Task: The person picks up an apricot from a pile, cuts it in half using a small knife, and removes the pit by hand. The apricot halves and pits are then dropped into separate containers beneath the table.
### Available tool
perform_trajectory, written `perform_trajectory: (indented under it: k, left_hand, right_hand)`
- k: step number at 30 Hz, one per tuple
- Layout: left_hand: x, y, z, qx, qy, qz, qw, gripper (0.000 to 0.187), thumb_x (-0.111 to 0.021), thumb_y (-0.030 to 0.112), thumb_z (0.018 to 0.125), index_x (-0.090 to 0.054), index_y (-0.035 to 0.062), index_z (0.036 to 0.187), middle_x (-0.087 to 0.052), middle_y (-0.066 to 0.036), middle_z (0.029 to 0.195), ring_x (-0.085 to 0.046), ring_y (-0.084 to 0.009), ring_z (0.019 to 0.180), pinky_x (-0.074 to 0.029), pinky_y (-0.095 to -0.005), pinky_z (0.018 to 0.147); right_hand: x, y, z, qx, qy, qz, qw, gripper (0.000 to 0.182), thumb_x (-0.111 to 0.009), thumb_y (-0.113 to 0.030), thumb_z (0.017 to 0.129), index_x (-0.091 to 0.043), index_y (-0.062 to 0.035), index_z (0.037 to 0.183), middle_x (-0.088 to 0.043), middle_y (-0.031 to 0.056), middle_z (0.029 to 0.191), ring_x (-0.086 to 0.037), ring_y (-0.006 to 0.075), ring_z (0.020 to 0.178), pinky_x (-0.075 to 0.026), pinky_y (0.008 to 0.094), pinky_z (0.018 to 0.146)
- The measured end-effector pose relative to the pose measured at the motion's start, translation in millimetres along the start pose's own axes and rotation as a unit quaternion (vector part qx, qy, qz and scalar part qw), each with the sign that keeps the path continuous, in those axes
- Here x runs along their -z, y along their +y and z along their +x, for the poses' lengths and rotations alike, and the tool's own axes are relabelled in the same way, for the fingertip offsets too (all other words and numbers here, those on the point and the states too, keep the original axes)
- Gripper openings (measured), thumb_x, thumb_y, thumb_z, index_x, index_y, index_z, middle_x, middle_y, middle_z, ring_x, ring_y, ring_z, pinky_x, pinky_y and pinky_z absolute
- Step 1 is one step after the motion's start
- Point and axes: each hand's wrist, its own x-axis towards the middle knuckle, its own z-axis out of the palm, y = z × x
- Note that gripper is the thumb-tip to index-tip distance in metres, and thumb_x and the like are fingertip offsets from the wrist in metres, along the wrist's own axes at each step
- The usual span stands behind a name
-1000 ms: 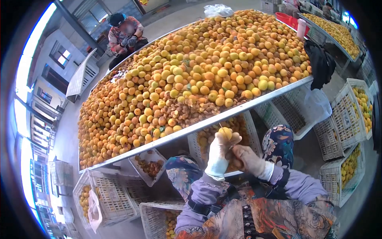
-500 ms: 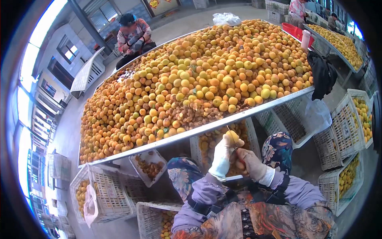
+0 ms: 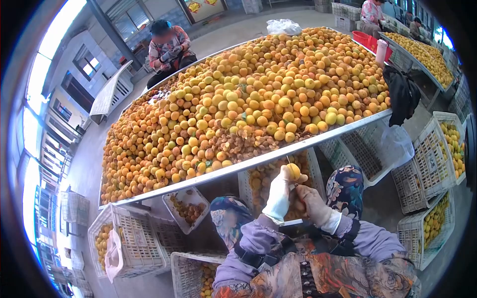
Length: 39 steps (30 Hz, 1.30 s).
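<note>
In the white-gloved fingers of my left hand (image 3: pixel 278 191) is a yellow apricot (image 3: pixel 293 172), held up just beyond the table's front rim. A thin pointed sliver sticks up above the fruit. My right hand (image 3: pixel 315 203), also gloved, is closed just below and to the right of the apricot. I cannot tell what its curled fingers hold. Beneath both hands stands a white crate (image 3: pixel 245 186) with apricots in it. The heap of apricots (image 3: pixel 238 99) covers the table ahead, with a pile of brown pits and scraps (image 3: pixel 241 143) near its front edge.
The table's metal rim (image 3: pixel 248 162) runs slantwise ahead of my hands. Plastic crates (image 3: pixel 136 241) of apricots stand to the left, with more crates (image 3: pixel 415 184) at right. A dark jacket (image 3: pixel 400 94) hangs at the right corner. Another person (image 3: pixel 169 47) sits across the table.
The apricot in my left hand has turned slightly and sits a little farther right. My right hand has shifted slightly. Across the table, the other person's hands have moved a little.
</note>
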Motion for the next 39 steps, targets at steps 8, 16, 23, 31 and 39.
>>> perform_trajectory:
  k: [8,16,23,31,39]
  left_hand:
    - [1.6,-6.9,6.3,-0.122,0.030,0.119,0.985,0.039,-0.046,0.036,0.096,-0.052,0.0016,0.113,-0.061,-0.011,0.101,-0.057,-0.0167,0.090,-0.045,-0.0292,0.083]
    - [-6.9,0.8,-2.4,0.033,0.045,-0.007,0.998,0.039,-0.046,0.038,0.096,-0.052,0.0019,0.111,-0.061,-0.012,0.100,-0.057,-0.0169,0.089,-0.046,-0.0302,0.081]
    - [3.0,-15.8,13.6,-0.098,0.048,0.139,0.984,0.049,-0.040,0.049,0.095,-0.052,0.0021,0.107,-0.061,-0.013,0.101,-0.057,-0.0172,0.084,-0.048,-0.0303,0.076]
    - [-10.3,-5.7,4.1,0.038,0.034,-0.045,0.998,0.054,-0.037,0.054,0.094,-0.053,0.0030,0.105,-0.061,-0.012,0.100,-0.056,-0.0177,0.082,-0.048,-0.0318,0.075]
    - [-8.3,-16.8,4.0,-0.008,0.067,-0.078,0.995,0.052,-0.039,0.055,0.092,-0.053,0.0080,0.110,-0.062,-0.008,0.100,-0.056,-0.0190,0.085,-0.047,-0.0316,0.078]
  right_hand:
    - [-8.2,-24.6,-11.4,-0.117,0.023,0.079,0.990,0.035,-0.045,-0.045,0.094,-0.056,-0.0122,0.087,-0.041,-0.0030,0.053,-0.034,0.0076,0.037,-0.024,0.0222,0.033]
    - [-5.7,-6.2,-1.3,-0.066,0.029,0.032,0.997,0.033,-0.046,-0.045,0.094,-0.053,-0.0139,0.086,-0.041,-0.0024,0.053,-0.033,0.0089,0.035,-0.025,0.0229,0.032]
    - [0.7,-22.2,-6.7,-0.145,-0.031,0.146,0.978,0.031,-0.045,-0.045,0.094,-0.050,-0.0143,0.089,-0.042,-0.0006,0.053,-0.034,0.0105,0.035,-0.025,0.0235,0.032]
    - [-5.6,-13.4,-4.8,-0.102,-0.033,0.142,0.984,0.036,-0.042,-0.048,0.094,-0.050,-0.0139,0.084,-0.040,-0.0017,0.052,-0.033,0.0098,0.035,-0.023,0.0236,0.032]
    - [-10.6,-9.7,0.0,-0.033,-0.021,0.072,0.997,0.045,-0.042,-0.055,0.091,-0.048,-0.0116,0.079,-0.035,-0.0046,0.051,-0.032,0.0058,0.036,-0.024,0.0205,0.032]
